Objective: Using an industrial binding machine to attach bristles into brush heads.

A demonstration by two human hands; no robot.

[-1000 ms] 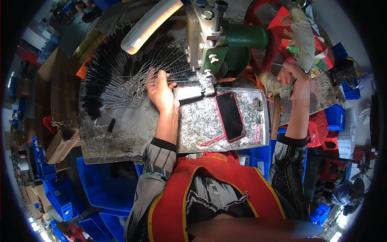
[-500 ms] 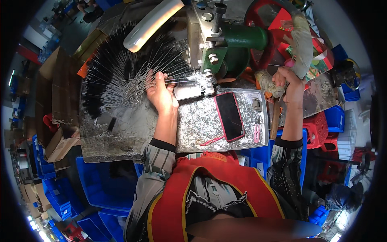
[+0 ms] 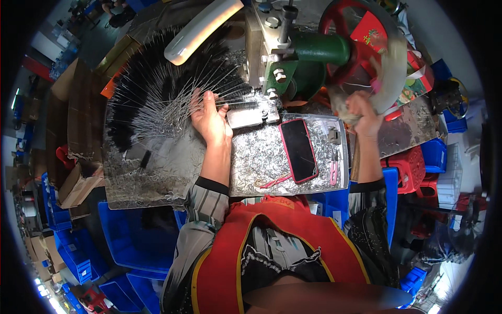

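My left hand (image 3: 212, 121) is closed, thumb up, on a thin black-bristled wire brush (image 3: 241, 103) whose far end reaches the metal block (image 3: 248, 118) under the press. Beside that hand spreads a big heap of similar brushes (image 3: 149, 107), black bristles outward and bare wire stems toward my fingers. My right hand (image 3: 366, 112) grips the cloth-wrapped handle (image 3: 342, 107) on the rim of the red handwheel (image 3: 361, 60). The wheel belongs to a green hand press (image 3: 319, 48). Motion smears the rim and the right hand a little.
A white lamp (image 3: 204, 31) hangs over the heap. On the shiny tray (image 3: 251, 167) by my body lie a phone (image 3: 298, 152) and pink-handled snips (image 3: 333, 171). Blue bins (image 3: 137, 235) stand below the bench, a red stool (image 3: 408, 170) at right.
My right hand has swung the wheel's wrapped handle slightly left and toward me, and the rim has turned. The left hand stays nearly in place at the metal block.
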